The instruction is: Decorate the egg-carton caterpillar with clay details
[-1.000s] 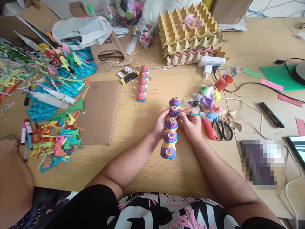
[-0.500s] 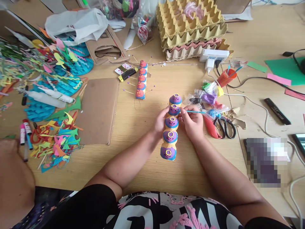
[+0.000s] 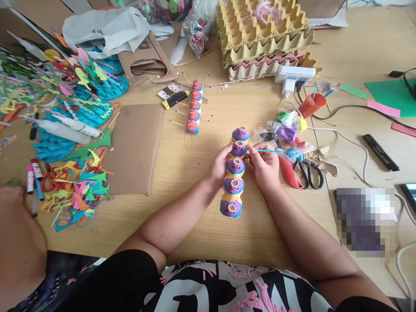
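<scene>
A strip of egg-carton cups, painted purple and blue with yellow rings and small faces, stands lengthwise in front of me. My left hand grips its left side near the second and third cups from the far end. My right hand pinches a thin blue stick, whose tip meets the face on the second cup. The right fingers also come up against the strip's right edge. Farther back stands a similar red and blue carton strip with purple-tipped sticks poking from its sides.
Scissors and bagged coloured clay lie to the right, with an orange cup behind them. Stacked egg trays and a power strip are at the back. Cardboard and paper scraps lie left, near another person's arm.
The whole scene has shifted slightly in view. Both hands keep their hold, and the stick's tip stays at the second cup's face.
</scene>
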`<action>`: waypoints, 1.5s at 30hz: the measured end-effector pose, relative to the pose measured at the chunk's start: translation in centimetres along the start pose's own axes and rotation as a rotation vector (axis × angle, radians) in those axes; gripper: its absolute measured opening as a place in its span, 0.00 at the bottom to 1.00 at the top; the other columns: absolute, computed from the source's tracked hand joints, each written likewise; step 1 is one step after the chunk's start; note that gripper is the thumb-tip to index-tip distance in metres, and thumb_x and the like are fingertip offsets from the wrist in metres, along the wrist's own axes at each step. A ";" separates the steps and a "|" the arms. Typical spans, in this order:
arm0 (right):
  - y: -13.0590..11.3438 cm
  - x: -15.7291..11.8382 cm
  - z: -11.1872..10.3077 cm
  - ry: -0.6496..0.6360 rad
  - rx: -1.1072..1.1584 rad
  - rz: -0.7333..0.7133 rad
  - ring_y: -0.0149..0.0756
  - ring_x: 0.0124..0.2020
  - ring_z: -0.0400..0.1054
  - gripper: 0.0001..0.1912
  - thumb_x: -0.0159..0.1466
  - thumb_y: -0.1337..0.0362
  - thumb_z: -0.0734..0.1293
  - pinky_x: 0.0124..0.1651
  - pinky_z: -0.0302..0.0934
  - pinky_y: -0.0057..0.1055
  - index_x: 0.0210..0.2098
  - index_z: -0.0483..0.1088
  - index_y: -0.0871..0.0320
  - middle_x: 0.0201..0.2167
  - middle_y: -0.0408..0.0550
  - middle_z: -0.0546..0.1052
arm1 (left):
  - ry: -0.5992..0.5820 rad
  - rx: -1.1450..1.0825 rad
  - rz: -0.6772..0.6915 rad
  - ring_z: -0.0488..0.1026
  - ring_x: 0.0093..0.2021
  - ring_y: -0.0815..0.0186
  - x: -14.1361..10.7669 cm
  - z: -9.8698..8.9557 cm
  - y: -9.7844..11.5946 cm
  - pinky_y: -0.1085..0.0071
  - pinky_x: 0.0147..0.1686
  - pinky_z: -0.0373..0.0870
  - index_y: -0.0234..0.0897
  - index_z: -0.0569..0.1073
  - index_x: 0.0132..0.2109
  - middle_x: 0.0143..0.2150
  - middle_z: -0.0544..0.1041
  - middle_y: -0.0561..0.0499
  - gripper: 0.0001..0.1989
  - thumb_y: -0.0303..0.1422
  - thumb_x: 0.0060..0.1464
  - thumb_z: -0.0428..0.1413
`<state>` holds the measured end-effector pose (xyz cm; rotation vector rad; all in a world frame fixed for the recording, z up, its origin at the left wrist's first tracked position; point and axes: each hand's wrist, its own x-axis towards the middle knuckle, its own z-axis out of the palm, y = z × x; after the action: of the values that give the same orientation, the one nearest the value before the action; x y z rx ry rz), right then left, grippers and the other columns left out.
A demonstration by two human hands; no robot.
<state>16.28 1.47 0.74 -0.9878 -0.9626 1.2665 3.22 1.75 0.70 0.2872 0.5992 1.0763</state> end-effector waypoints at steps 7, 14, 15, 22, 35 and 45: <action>0.3 0.7 -0.6 0.113 -0.014 -0.062 0.24 0.19 0.52 0.23 0.60 0.45 0.79 0.22 0.46 0.27 0.33 0.67 0.52 0.20 0.34 0.64 | 0.141 -0.028 0.000 0.84 0.34 0.65 -1.1 1.4 0.1 0.71 0.36 0.77 0.35 0.79 0.50 0.36 0.84 0.49 0.12 0.34 0.67 0.52; 0.3 0.6 -0.6 0.103 0.018 0.021 0.27 0.20 0.61 0.24 0.58 0.43 0.79 0.21 0.55 0.26 0.34 0.67 0.51 0.22 0.35 0.67 | 0.091 -0.032 -0.091 0.84 0.35 0.63 -1.6 1.6 0.3 0.71 0.33 0.76 0.34 0.77 0.61 0.43 0.86 0.44 0.20 0.34 0.67 0.51; 0.2 0.6 -0.5 0.100 0.028 0.035 0.27 0.20 0.62 0.25 0.58 0.43 0.79 0.21 0.57 0.26 0.35 0.67 0.50 0.23 0.35 0.67 | 0.073 -0.027 -0.093 0.84 0.34 0.63 -1.7 1.5 0.2 0.71 0.32 0.76 0.33 0.77 0.60 0.42 0.86 0.43 0.20 0.34 0.67 0.51; 0.2 1.0 -0.6 0.105 0.101 0.065 0.25 0.20 0.59 0.26 0.55 0.43 0.82 0.22 0.59 0.25 0.34 0.67 0.51 0.22 0.34 0.67 | 0.041 -0.034 -0.053 0.84 0.32 0.64 -1.6 1.2 -0.1 0.70 0.34 0.79 0.34 0.78 0.58 0.44 0.87 0.43 0.18 0.33 0.67 0.51; 0.7 1.5 -0.8 0.140 0.084 0.070 0.26 0.20 0.55 0.25 0.57 0.44 0.80 0.22 0.53 0.26 0.35 0.67 0.51 0.21 0.33 0.64 | 0.011 -0.051 -0.059 0.85 0.40 0.62 -1.7 1.0 -0.2 0.71 0.34 0.80 0.34 0.79 0.58 0.51 0.86 0.41 0.19 0.33 0.67 0.51; 0.7 1.4 -0.7 0.122 0.110 0.084 0.24 0.19 0.58 0.25 0.55 0.45 0.81 0.21 0.55 0.25 0.34 0.67 0.51 0.21 0.33 0.67 | 0.018 -0.039 -0.045 0.85 0.40 0.62 -1.7 1.2 -0.2 0.71 0.33 0.79 0.33 0.80 0.52 0.48 0.87 0.42 0.15 0.32 0.67 0.51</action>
<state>16.86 2.89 -0.06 -1.0160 -0.7566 1.2990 3.55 0.26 2.12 0.2292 0.5979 1.0467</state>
